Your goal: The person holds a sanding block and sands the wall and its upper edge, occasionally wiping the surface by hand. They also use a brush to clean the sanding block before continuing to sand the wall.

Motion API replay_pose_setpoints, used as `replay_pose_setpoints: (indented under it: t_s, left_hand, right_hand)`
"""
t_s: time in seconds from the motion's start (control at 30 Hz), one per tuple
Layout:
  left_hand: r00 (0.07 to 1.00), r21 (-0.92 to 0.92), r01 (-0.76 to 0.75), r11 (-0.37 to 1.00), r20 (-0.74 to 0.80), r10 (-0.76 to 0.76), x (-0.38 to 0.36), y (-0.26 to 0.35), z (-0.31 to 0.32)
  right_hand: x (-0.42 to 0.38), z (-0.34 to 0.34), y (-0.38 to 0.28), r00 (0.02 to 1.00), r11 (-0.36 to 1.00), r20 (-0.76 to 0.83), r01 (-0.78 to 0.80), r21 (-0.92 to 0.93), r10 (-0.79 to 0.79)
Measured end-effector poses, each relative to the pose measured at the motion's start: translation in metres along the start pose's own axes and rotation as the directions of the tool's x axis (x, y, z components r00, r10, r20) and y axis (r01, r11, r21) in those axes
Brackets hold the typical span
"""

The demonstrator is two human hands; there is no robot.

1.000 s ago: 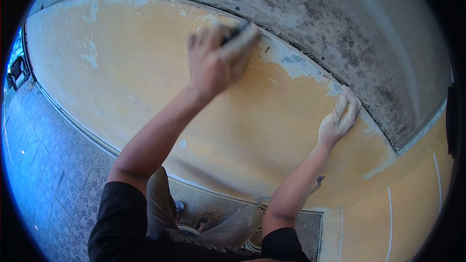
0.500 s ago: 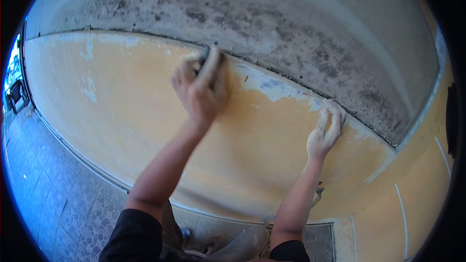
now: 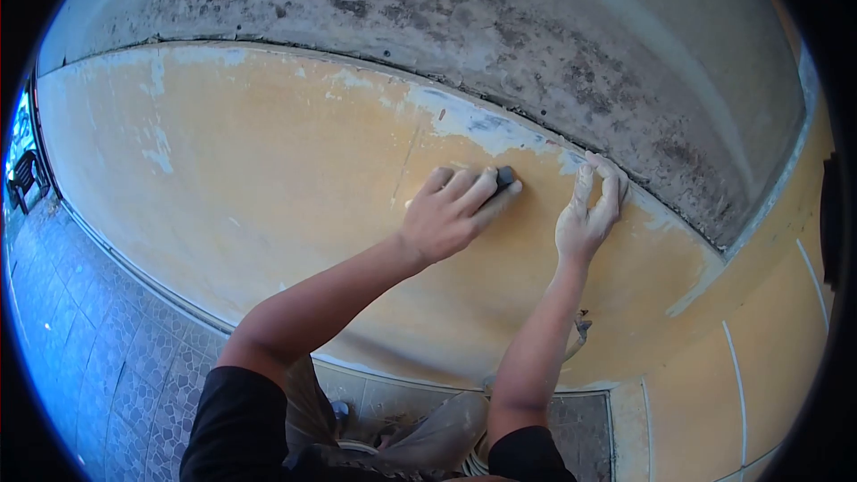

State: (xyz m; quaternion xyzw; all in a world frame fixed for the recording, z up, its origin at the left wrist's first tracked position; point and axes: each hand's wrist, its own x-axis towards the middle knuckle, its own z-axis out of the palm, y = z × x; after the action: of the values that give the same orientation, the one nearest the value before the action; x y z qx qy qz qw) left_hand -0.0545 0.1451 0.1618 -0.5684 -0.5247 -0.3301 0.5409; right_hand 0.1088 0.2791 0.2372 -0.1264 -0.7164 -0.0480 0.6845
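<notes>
My left hand [image 3: 451,214] is closed around a small dark grey block [image 3: 506,177] and presses it against the yellow wall face [image 3: 312,178]. Its far side is hidden by my fingers. Up and to the right, my right hand [image 3: 591,205], dusty with pale powder, leans on the wall's upper edge. Its fingers bend over that edge, the thumb stands apart, and no tool shows in it. Between the two hands and above them runs a patch of bare white and grey [image 3: 486,125] where the yellow paint is gone.
Above the edge lies a rough grey ledge [image 3: 428,22] with dark blotches. A tap [image 3: 582,326] juts from the wall below my right forearm. Tiled floor [image 3: 134,375] spreads at the left, with a dark chair [image 3: 27,180] beyond. A coiled hose [image 3: 478,457] lies near my legs.
My left hand has moved right and down with the block, from the upper edge onto the yellow face. The right hand keeps its place on the edge. The view has shifted slightly.
</notes>
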Motion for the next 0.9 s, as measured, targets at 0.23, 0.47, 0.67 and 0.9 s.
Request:
replay_pose_setpoints:
  t_s: [0.23,0.47,0.67,0.9]
  left_hand:
    - [0.840,0.057,0.398,0.915,-0.424,-0.339,0.057,-0.066,-0.025]
    - [0.976,0.095,0.132,0.987,-0.183,-0.113,-0.011,-0.045,-0.019]
    - [0.827,0.103,0.398,0.912,-0.471,-0.308,0.024,-0.078,-0.024]
    - [0.891,0.113,0.386,0.915,-0.303,-0.339,0.009,-0.091,-0.053]
  right_hand:
    - [0.001,-0.008,0.003,0.997,0.999,0.069,0.043,0.025,-0.045]
    - [0.000,0.001,0.001,1.000,0.999,0.002,0.005,0.045,-0.005]
    - [-0.001,0.000,0.008,0.999,0.998,0.022,0.049,0.025,-0.050]
    - [-0.002,0.001,0.005,1.000,0.998,-0.010,0.020,0.062,-0.019]
